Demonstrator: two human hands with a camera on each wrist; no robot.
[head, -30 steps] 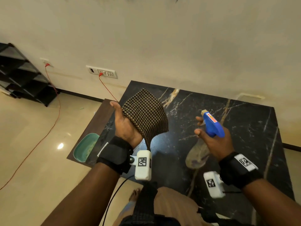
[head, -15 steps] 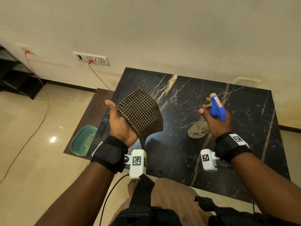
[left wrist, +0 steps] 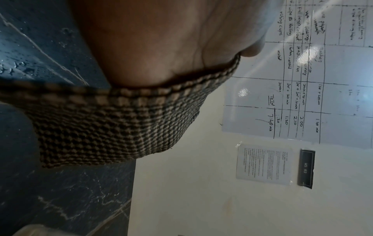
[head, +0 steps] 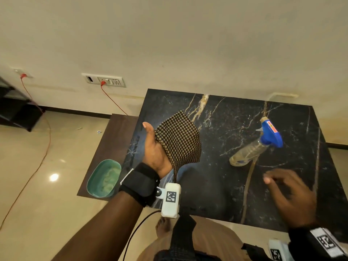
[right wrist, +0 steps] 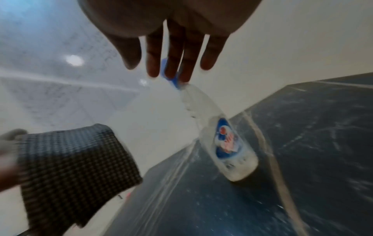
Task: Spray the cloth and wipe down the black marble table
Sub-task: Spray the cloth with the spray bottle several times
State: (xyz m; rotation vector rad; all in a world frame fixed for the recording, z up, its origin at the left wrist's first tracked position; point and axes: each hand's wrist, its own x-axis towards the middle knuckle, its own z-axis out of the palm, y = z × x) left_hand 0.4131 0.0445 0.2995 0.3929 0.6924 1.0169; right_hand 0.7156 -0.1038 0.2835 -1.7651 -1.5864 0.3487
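Cloth [head: 178, 139], checked brown-black weave (folded), left-hand [head: 155, 153] grip

Right hand [head: 291, 196] released spray bottle [head: 250, 149], pulled back toward body, fingers loose; bottle stood on marble table [head: 216, 185].

In the middle right of the frame we see the black marble table [head: 216, 185] with gold veins. On it stands only the spray bottle [head: 250, 151], upper right, near the wall.
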